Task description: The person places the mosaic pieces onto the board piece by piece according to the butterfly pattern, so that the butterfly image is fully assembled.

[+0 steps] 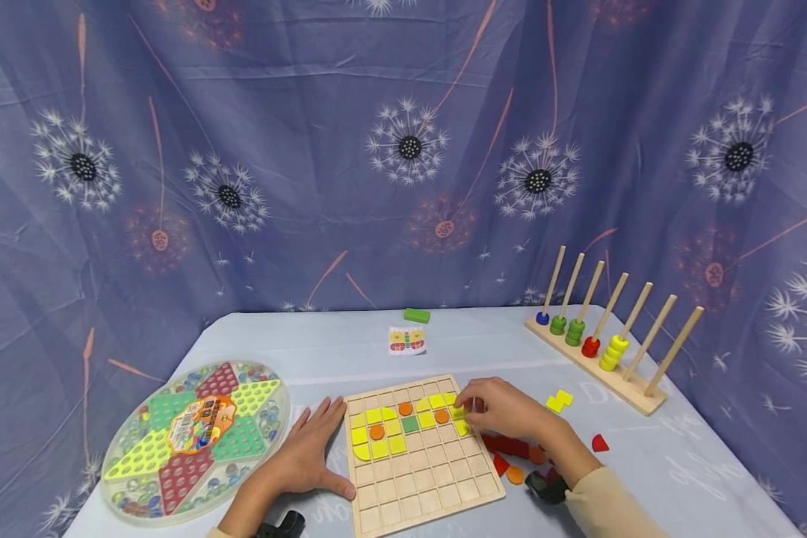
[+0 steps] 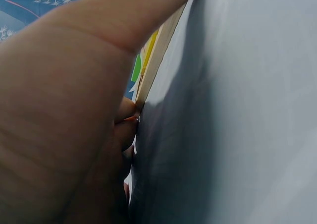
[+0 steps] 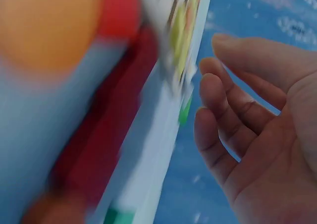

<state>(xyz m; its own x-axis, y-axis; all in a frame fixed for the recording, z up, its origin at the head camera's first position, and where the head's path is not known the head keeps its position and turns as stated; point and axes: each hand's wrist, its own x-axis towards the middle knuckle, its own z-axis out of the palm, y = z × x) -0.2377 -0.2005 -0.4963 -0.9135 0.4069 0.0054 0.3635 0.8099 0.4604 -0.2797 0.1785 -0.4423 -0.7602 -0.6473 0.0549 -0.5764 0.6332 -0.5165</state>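
A wooden grid board [image 1: 437,478] lies on the table, with yellow tiles [image 1: 379,449], orange discs [image 1: 376,432] and a green square [image 1: 410,424] in its upper rows. My left hand [image 1: 309,450] rests beside the board's left side, fingers spread and thumb tip at the edge. Over the upper right corner is my right hand [image 1: 501,407], its fingertips right by the yellow tiles there. In the right wrist view the fingers of this hand [image 3: 262,115] are loosely bent, and no piece shows between them. The hand hides part of the board's right edge.
Red pieces [image 1: 511,446] and an orange disc [image 1: 515,475] lie right of the board, with yellow tiles [image 1: 555,404] farther off. Behind it are a butterfly card [image 1: 406,347] and a green block [image 1: 417,315]. A marble board [image 1: 276,411] stands left, a peg stand [image 1: 635,394] back right.
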